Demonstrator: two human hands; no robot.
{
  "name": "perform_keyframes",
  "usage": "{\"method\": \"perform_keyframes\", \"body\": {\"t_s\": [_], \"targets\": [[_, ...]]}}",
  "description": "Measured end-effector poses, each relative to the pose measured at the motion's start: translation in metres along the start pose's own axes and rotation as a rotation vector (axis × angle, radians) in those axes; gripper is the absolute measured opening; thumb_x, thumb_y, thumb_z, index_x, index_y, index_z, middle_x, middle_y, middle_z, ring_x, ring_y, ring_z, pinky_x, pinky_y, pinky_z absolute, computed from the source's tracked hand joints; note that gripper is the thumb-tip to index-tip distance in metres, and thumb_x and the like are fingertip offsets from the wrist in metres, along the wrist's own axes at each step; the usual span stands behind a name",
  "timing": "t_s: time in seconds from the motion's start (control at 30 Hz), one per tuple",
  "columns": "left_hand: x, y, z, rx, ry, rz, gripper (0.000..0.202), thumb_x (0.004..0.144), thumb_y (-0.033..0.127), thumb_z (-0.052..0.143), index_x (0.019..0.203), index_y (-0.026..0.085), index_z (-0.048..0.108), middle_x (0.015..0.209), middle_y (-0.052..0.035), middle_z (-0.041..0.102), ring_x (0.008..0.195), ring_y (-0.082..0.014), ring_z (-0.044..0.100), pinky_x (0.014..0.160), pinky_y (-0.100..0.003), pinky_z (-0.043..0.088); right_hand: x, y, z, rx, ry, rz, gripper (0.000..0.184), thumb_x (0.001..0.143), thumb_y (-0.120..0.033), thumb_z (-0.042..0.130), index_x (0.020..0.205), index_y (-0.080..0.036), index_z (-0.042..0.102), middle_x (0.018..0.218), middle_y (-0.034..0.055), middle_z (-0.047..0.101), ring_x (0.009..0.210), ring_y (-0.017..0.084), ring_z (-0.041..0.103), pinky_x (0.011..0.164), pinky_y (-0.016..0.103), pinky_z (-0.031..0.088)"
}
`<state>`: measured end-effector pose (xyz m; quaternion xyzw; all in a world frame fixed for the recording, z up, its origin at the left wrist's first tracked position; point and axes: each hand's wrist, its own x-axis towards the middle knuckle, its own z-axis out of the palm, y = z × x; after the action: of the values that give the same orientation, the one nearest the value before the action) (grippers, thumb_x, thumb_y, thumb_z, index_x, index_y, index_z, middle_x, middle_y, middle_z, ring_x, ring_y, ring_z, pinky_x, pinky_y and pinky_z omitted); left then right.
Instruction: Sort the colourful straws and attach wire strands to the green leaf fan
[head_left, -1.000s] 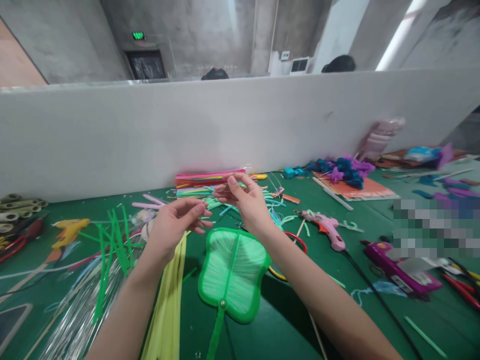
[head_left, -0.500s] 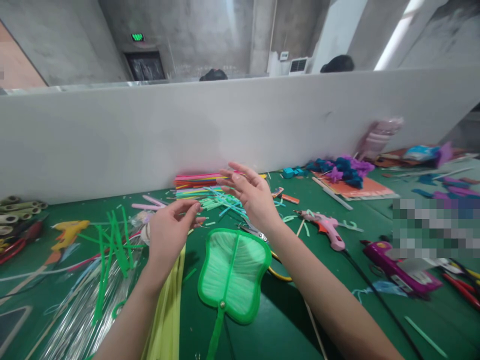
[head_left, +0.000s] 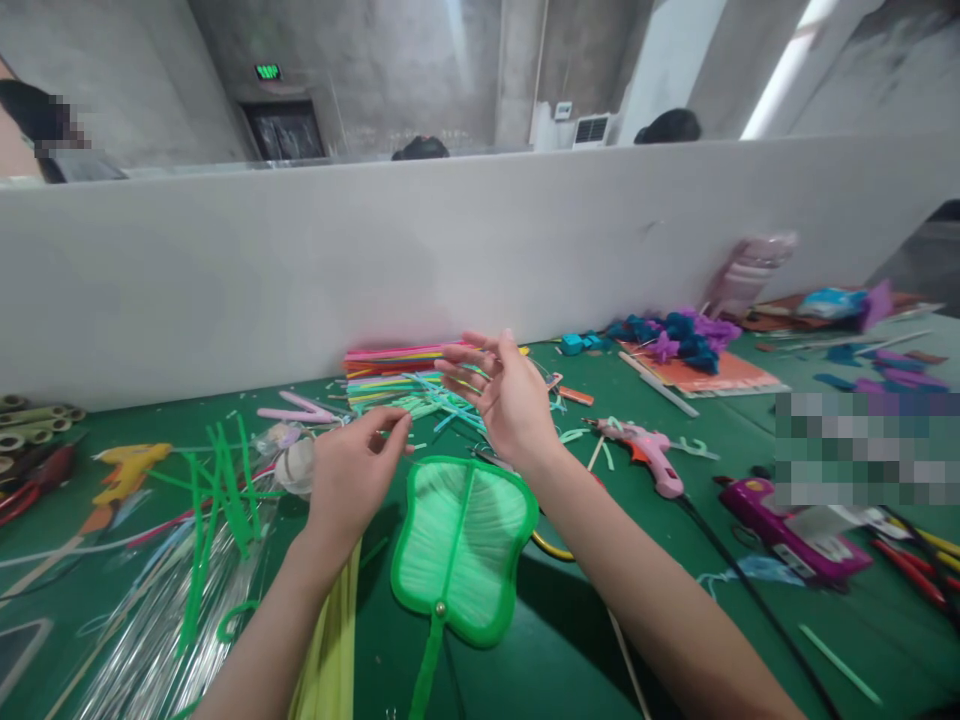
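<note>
My left hand hovers above the table with thumb and forefinger pinched together; whatever is between them is too fine to make out. Beside its wrist is a white roll. My right hand is raised with fingers apart, palm partly turned to the left, and nothing visible in it. Between and below my hands lies a green leaf-shaped fan, with a green handle and a small pearl-like bead where the handle joins. Scissors lie partly hidden behind my right wrist.
Colourful pipe cleaners lie along the white partition. On the right are a pink glue gun with a black cord and a magenta device. To the left lie a yellow glue gun, green strips and clear wrappers.
My right hand has turned at the wrist, its thumb now pointing up. The left hand has shifted slightly right, revealing more of the white roll. A person's head has appeared at the upper left.
</note>
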<state>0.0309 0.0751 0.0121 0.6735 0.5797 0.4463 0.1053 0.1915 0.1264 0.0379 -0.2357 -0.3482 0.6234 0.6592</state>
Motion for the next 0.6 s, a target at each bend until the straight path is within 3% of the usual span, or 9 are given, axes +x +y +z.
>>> {"method": "perform_keyframes", "body": {"t_s": [0.17, 0.4, 0.47, 0.6], "targets": [[0.005, 0.006, -0.005, -0.442, -0.17, -0.252, 0.028, 0.077, 0.041, 0.069, 0.09, 0.016, 0.067, 0.079, -0.0038, 0.075, 0.061, -0.0188, 0.071, 0.055, -0.026, 0.057, 0.001, -0.008, -0.002, 0.129, -0.031, -0.009, 0.036, 0.102, -0.036, 0.027, 0.093, -0.02, 0.057, 0.083, 0.004, 0.074, 0.075, 0.016, 0.072, 0.079, 0.035, 0.057], [0.011, -0.003, -0.012, -0.853, -0.439, -0.54, 0.036, 0.066, 0.04, 0.08, 0.089, 0.017, 0.066, 0.075, -0.0004, 0.072, 0.055, -0.0124, 0.069, 0.046, -0.016, 0.052, 0.005, -0.007, -0.007, 0.162, -0.085, 0.053, 0.037, 0.102, -0.037, 0.026, 0.095, -0.019, 0.058, 0.084, 0.0047, 0.074, 0.078, 0.016, 0.072, 0.081, 0.034, 0.057], [0.011, -0.004, -0.011, -0.829, -0.42, -0.542, 0.036, 0.067, 0.04, 0.08, 0.089, 0.017, 0.065, 0.074, -0.0007, 0.072, 0.057, -0.0136, 0.07, 0.048, -0.018, 0.053, 0.008, -0.006, -0.008, 0.131, -0.082, 0.061, 0.036, 0.101, -0.038, 0.028, 0.096, -0.018, 0.058, 0.088, 0.0064, 0.074, 0.081, 0.017, 0.072, 0.082, 0.035, 0.057], [0.012, -0.004, -0.01, -0.647, -0.215, -0.405, 0.034, 0.071, 0.042, 0.076, 0.091, 0.015, 0.065, 0.078, -0.0045, 0.074, 0.063, -0.0171, 0.072, 0.056, -0.023, 0.057, 0.015, -0.004, -0.014, 0.107, -0.054, 0.054, 0.034, 0.097, -0.046, 0.039, 0.097, -0.019, 0.058, 0.098, 0.0085, 0.073, 0.092, 0.02, 0.07, 0.086, 0.036, 0.056]]}}
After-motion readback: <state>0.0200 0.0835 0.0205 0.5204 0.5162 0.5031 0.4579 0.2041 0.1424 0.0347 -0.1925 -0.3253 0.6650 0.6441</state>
